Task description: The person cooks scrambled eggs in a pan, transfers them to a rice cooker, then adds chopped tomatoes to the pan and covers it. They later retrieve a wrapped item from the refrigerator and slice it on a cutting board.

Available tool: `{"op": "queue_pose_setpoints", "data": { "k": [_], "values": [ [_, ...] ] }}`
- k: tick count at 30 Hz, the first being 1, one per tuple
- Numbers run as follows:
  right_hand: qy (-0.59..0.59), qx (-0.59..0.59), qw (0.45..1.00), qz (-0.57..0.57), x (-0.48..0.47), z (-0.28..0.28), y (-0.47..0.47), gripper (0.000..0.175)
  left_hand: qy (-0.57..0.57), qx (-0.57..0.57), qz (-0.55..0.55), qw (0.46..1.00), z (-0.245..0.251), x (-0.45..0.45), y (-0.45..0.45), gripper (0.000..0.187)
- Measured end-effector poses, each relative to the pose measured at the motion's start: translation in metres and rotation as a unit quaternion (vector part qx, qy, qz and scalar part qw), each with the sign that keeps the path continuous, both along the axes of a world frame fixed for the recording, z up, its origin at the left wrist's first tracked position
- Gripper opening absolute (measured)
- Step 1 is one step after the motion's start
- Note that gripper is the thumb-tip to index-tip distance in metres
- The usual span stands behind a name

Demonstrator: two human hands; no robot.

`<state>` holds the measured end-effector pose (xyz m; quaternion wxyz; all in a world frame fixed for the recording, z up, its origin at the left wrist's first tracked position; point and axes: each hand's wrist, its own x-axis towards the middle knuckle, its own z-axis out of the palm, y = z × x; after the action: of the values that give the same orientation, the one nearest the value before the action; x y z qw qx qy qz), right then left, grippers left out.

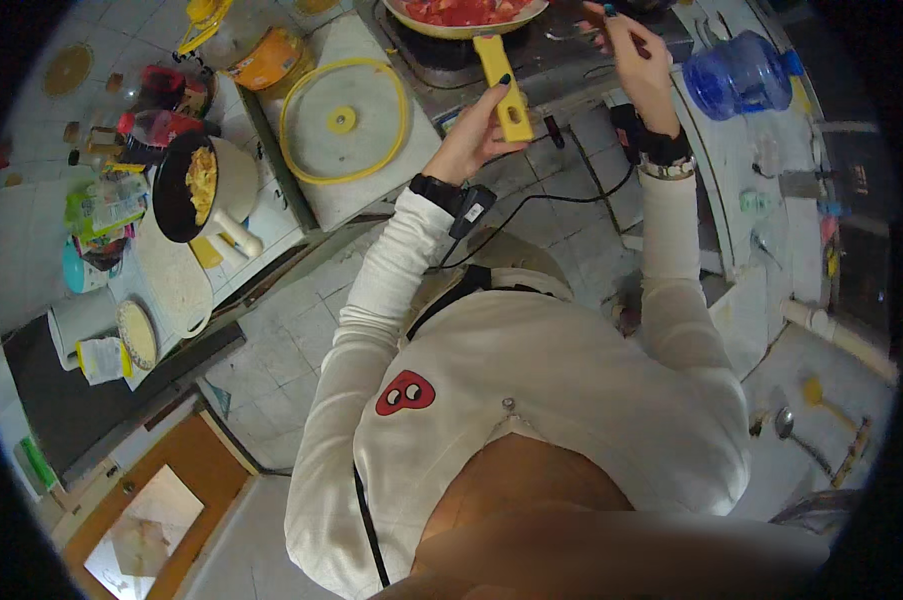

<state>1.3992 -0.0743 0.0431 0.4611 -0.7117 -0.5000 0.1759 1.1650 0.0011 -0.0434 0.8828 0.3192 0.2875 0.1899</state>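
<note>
My left hand (472, 135) grips the yellow handle (502, 86) of a frying pan (459, 31), thumb on top and fingers beneath. Red, wet-looking chopped food (462, 11) fills the visible part of the pan, which sits over the gas stove (414, 56); its far side is cut off by the picture's top edge. To the right of the pan, my right hand (635, 60) is over the stove with its fingers bent. Whether it holds anything is unclear, as its fingertips are small and blurred. A glass lid with a yellow rim (292, 154) lies on the counter left of my left hand.
A dark-lined pot (245, 180) with cooked egg-like food stands on the left counter, beside a white cutting board (177, 281) and several bottles (162, 129). A blue water jug (740, 75) lies at right. A black cable (556, 198) runs between my wrists.
</note>
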Motion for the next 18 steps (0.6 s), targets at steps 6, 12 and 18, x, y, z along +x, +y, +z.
{"op": "queue_pose_setpoints", "data": {
  "k": [6,12,18],
  "values": [
    [0.061,0.027,0.986,0.152,0.018,0.021,0.046,0.032,0.032,-0.004,0.127,0.991,0.001,0.043,-0.034,0.03],
    [-0.023,0.043,0.955,0.291,0.016,0.013,0.106,0.023,0.005,0.027,0.17,0.985,0.002,0.083,-0.067,0.036],
    [-0.102,0.141,0.942,0.287,0.033,0.012,0.12,0.02,0.001,0.02,0.181,0.983,0.003,0.082,-0.053,0.037]
  ]
}}
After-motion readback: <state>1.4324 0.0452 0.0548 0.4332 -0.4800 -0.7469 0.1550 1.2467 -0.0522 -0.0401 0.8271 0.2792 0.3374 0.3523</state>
